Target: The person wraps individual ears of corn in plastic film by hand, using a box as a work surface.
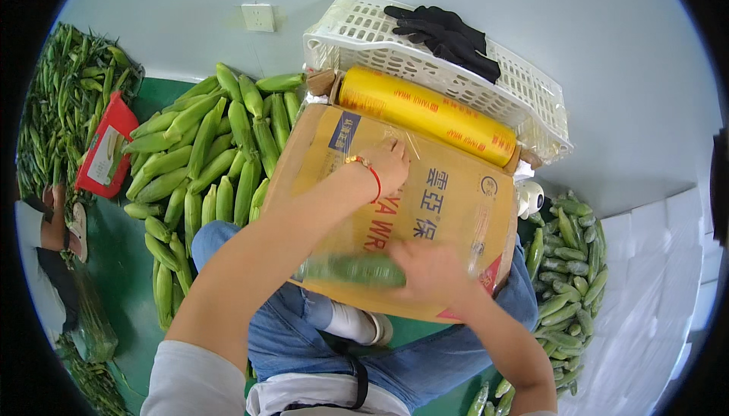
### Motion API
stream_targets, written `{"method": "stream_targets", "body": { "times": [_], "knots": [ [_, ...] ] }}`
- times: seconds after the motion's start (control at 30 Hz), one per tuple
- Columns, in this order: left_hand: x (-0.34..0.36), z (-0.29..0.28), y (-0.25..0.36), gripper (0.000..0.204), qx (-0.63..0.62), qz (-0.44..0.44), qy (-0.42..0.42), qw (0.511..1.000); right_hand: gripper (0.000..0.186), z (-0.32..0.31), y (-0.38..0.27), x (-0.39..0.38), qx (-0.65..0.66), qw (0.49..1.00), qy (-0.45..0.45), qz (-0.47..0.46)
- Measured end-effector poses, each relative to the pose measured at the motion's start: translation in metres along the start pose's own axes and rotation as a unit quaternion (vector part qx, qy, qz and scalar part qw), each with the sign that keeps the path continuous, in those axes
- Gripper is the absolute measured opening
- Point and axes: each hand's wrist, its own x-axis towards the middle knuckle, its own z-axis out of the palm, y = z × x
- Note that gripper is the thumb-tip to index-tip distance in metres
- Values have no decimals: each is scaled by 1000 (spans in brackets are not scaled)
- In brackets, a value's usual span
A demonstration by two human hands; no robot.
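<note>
A cardboard box (319, 169) lies across my lap, with a yellow roll of plastic wrap (425, 116) in its far end. Near that roll, my left hand (386, 164) presses down on the box with bent fingers, closed at the edge of the clear plastic wrap (414, 141). My right hand (434, 268), smeared by motion, grips one end of a green ear of corn (353, 269) above the near part of the box. Film glints along the ear, but the blur hides how far it is covered.
Unwrapped corn (205, 143) is heaped on the left, film-wrapped ears (566, 264) on the right. Black gloves (448, 33) lie on a white plastic basket (524, 86) by the wall. A red container (110, 146) and another person's foot (77, 230) are at far left.
</note>
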Motion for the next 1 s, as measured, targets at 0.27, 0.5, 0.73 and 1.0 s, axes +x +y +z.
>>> {"method": "stream_targets", "body": {
  "times": [0.27, 0.5, 0.73, 1.0],
  "knots": [
    [-140, 19, 65, 34, -286, 170, 298, 895, 63, 54, -60, -101, 638, 744, -29, 194],
    [-173, 12, 120, 63, -767, 10, 390, 510, 70, 77, -113, -62, 960, 59, -223, -158],
    [-172, 40, 102, 17, -852, -212, 350, 328, 66, 62, -81, -120, 896, 407, -107, 138],
    [-231, 84, 152, 33, -850, -279, 200, 400, 17, -40, -60, -131, 324, 833, 447, -26]
  ]
}}
